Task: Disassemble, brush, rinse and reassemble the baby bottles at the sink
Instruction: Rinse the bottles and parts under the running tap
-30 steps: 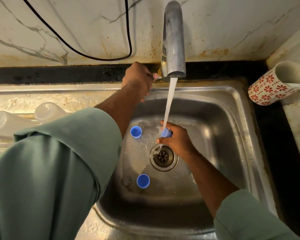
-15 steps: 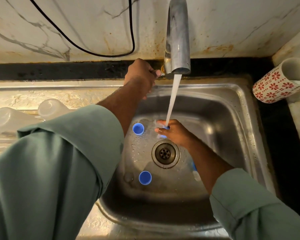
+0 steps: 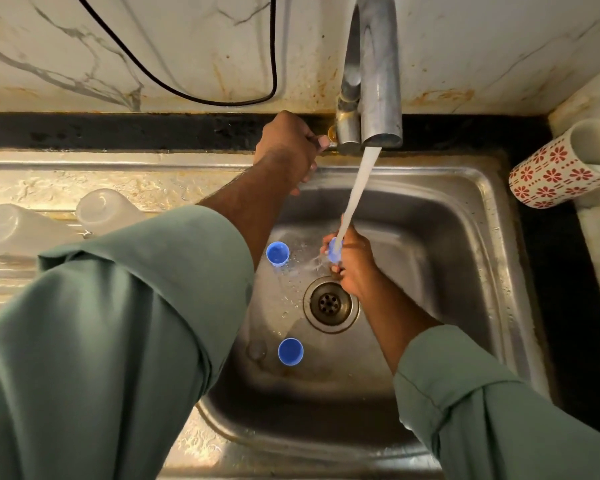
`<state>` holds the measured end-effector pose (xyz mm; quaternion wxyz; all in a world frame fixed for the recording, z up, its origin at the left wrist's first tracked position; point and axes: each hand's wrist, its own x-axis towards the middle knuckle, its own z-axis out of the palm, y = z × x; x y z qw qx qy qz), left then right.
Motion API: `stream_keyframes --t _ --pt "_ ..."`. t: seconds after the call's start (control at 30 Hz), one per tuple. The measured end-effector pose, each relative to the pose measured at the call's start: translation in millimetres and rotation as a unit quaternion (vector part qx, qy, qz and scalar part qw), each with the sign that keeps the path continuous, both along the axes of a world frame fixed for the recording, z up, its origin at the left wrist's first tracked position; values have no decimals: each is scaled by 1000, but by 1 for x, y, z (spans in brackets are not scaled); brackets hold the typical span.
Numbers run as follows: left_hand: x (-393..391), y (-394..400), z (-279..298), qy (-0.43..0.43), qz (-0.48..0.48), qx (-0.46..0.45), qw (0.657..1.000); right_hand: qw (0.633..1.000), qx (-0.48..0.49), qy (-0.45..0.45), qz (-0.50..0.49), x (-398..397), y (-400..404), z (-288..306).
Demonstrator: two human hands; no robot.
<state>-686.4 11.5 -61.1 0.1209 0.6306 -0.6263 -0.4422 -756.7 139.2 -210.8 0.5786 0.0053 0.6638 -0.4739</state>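
Water runs from the steel tap into the steel sink. My left hand grips the tap handle at the tap's base. My right hand holds a small blue bottle part under the stream, just above the drain. Two blue caps lie on the sink floor: one blue cap to the left of the stream, another blue cap nearer to me. Two clear bottles, a nearer bottle and a farther-left bottle, lie on the drainboard at left.
A white mug with red flowers stands on the dark counter at the right, with a white handle sticking out of it. A black cable hangs along the marble wall behind. My green sleeves cover much of the drainboard and sink front.
My right hand has turned the blue part under the water, from lying low over the sink floor to raised into the stream. My left hand stays on the tap handle.
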Motion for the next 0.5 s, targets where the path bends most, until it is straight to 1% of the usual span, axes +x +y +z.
stream_keyframes --t 0.07,0.13,0.23,0.27,0.33,0.37,0.4,0.5 --pt "0 -1 0 -1 0 1 1000 999 -10 -50 -19 -2 1 2" --pt "0 0 -1 -3 -3 -2 1000 994 -45 -93 -25 -2 2 7" --pt "0 1 -2 -4 -2 -6 1000 993 -66 -98 -13 -1 5 11" --pt "0 1 -2 -3 -2 -7 1000 995 -54 -85 3 0 6 14" --pt "0 1 -1 -5 0 -8 1000 998 -9 -29 55 2 5 17" --pt "0 2 -1 -5 1 -7 1000 998 6 -18 68 3 4 18" --pt "0 2 -1 -6 1 -6 1000 998 9 -28 64 3 4 18" --pt "-2 2 -1 -2 3 -1 1000 994 -13 -100 50 0 2 20"
